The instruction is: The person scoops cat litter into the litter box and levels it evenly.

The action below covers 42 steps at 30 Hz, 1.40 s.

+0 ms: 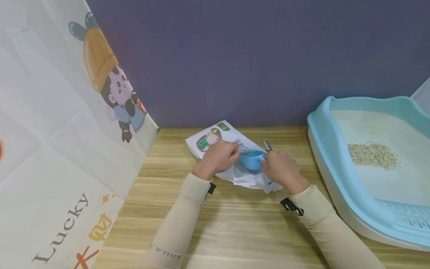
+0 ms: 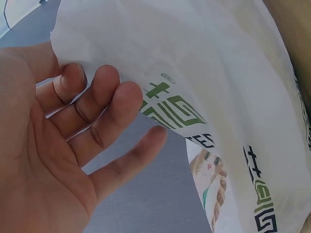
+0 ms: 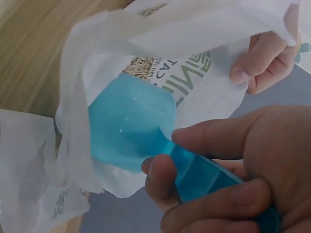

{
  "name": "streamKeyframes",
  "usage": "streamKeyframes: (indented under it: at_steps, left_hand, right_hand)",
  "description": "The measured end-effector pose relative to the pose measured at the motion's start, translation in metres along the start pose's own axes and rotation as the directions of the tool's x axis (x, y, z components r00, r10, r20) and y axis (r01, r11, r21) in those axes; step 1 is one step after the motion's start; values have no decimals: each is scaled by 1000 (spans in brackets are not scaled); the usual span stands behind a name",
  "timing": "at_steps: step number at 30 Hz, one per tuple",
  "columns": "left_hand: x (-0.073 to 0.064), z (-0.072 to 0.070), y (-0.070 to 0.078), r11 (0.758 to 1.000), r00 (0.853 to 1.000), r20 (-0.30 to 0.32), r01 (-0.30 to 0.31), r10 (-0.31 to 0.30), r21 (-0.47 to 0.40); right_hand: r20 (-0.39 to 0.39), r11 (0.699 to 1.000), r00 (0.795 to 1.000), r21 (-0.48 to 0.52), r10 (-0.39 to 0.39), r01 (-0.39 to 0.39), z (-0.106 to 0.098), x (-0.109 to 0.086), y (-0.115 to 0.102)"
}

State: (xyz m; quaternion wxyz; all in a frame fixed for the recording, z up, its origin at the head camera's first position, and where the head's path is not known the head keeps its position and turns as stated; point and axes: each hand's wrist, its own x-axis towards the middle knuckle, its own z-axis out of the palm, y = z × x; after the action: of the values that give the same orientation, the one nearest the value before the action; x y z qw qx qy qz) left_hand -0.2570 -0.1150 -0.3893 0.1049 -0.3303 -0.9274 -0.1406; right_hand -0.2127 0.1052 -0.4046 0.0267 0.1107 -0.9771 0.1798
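A white printed bag (image 1: 231, 134) lies on the table, its mouth toward me. My left hand (image 1: 219, 156) pinches the edge of the opening between thumb and index finger; its other fingers are loosely bent in the left wrist view, beside the white film (image 2: 228, 73). My right hand (image 1: 282, 169) grips the ribbed handle of a light blue scoop (image 3: 129, 121). The scoop's bowl is inside the bag's mouth, with its underside toward the right wrist camera. Tan pellets (image 3: 139, 68) show beyond the bowl, through the opening.
At the right stands a large litter box (image 1: 320, 160) with a light blue rim and a pile of tan pellets (image 1: 373, 156) on its white floor. A dark blue-grey panel (image 1: 242, 59) rises behind the wooden table (image 1: 231, 231). A white printed sheet (image 1: 60, 123) borders the left side.
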Motion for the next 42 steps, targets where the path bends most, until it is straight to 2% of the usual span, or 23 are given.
streamKeyframes:
  at_steps: [10,16,25,33,42]
  left_hand:
    - [0,-1,-1,1000,1000,-13,-6,6,-20]
    - [0,-1,-1,1000,1000,-21,-9,9,-22]
    - [1,-3,-1,1000,1000,-27,-1,0,-22]
    - [0,-5,-1,1000,1000,-24,5,-5,-21]
    - [-1,-4,-4,999,1000,-16,16,-16,-37]
  right_hand:
    - [-31,1000,1000,0,7,-7,5,2,1]
    - [-20,1000,1000,-8,16,-16,8,3,6]
    - [-20,999,1000,49,3,-2,12,7,16]
    - [35,998,999,48,29,-31,12,10,22]
    - [99,998,995,61,13,-19,11,11,23]
